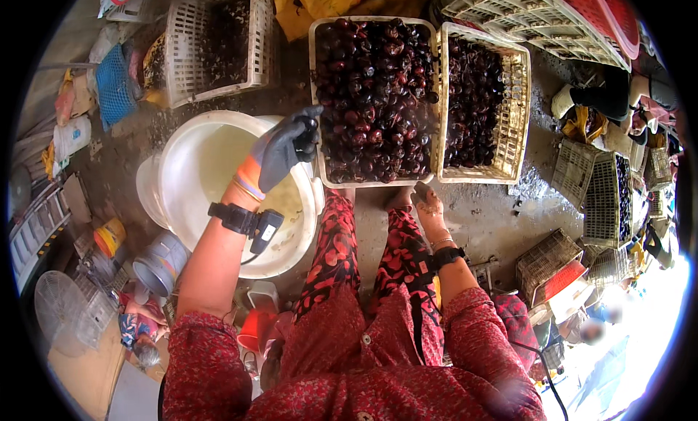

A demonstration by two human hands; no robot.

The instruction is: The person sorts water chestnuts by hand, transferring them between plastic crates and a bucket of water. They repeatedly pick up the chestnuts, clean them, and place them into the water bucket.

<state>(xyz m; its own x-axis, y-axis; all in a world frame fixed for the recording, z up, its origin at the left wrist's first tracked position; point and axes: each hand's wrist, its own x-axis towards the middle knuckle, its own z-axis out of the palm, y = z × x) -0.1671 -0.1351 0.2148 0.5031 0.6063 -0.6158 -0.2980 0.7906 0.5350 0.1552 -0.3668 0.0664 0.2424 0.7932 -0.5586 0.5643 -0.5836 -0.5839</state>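
Note:
My left hand (287, 148), in a dark glove with an orange cuff, hangs over the right rim of a large white tub (185, 134). Its fingers curl together beside a white crate (315, 94); anything in them blends with the black glove. Glossy, dark red, round bulb-like pieces (378, 101) fill that crate. My right hand (430, 205) is bare and soiled, just below the crate's near right corner. Its fingers are closed, with something dark at the tips that I cannot make out. Cloudy, pale liquid (225, 159) shows inside the tub.
A second crate (518, 130) of dark pieces adjoins on the right. Another white crate (182, 50) stands far left, and a stack of crates (523, 21) far right. A grey bucket (161, 263) and a fan (62, 308) are left. People sit at both sides; the floor is wet.

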